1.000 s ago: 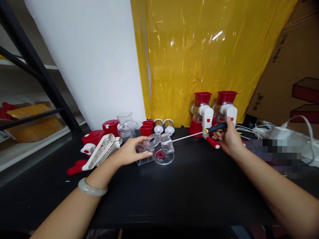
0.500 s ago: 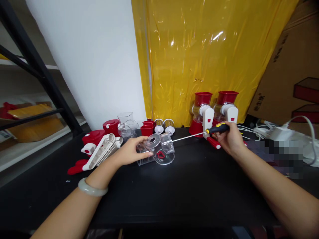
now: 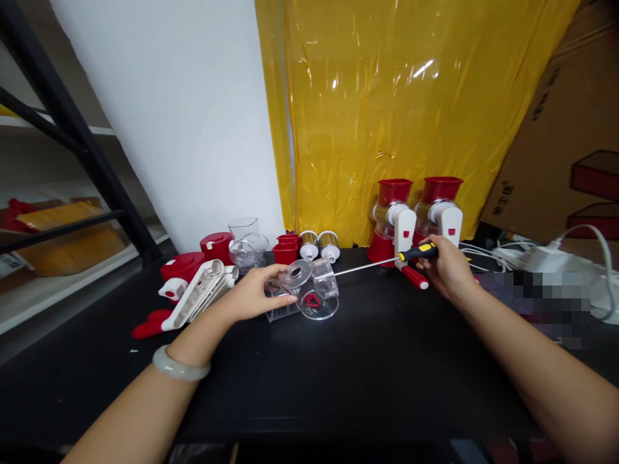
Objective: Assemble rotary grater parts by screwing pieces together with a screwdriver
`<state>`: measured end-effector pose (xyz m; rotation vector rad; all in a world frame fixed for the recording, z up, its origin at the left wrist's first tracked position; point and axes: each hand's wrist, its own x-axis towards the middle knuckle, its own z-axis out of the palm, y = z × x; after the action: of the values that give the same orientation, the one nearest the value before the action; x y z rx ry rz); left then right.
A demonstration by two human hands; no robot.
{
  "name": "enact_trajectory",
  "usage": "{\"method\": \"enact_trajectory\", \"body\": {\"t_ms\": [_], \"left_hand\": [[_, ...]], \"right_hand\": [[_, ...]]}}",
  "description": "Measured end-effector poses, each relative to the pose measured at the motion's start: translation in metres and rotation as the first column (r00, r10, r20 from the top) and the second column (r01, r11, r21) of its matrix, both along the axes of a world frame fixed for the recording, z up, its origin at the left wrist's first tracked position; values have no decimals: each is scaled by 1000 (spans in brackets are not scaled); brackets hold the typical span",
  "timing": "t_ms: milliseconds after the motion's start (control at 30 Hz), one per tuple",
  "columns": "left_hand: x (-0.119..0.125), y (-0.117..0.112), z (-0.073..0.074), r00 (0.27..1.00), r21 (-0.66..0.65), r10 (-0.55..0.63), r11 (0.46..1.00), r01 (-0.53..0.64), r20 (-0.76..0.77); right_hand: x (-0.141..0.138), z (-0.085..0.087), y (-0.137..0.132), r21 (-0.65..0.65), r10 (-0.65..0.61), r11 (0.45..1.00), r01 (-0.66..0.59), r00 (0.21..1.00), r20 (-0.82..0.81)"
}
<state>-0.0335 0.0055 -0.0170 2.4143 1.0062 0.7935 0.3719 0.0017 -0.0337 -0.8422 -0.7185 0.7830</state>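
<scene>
Screwdriver [image 3: 412, 254] rolls, right fingers [image 3: 441, 245] pinching it; left fingers [image 3: 281, 300] pinch clear housing [image 3: 305, 282] toward counter's [image 3: 348, 374] back edge, shaft best kept aligned.

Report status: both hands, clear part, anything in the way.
Left hand holds clear part. Right hand grips screwdriver, shaft reaching part. Grinders behind screwdriver; nothing visibly blocking.
</scene>
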Motion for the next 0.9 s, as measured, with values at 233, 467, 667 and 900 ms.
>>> {"method": "enact_trajectory", "body": {"t_ms": [233, 467, 667, 900], "left_hand": [[0, -1, 1, 1000, -16, -2, 1000, 2, 0], [0, -1, 2, 1000, 5, 1, 1000, -1, -1], [0, -1, 3, 1000, -1, 3, 1000, -4, -10], [0, -1, 2, 1000, -11, 1, 1000, -1, -13]], "right_hand": [[-2, 3, -4, -34, 55, 998, -60, 990, -133], [8, -8, 3, -104, -110, 988, 118, 991, 72], [5, -10, 5, -49, -33, 998, 38, 995, 98], [-2, 0, -2, -40, 66, 997, -71, 991, -116]]}}
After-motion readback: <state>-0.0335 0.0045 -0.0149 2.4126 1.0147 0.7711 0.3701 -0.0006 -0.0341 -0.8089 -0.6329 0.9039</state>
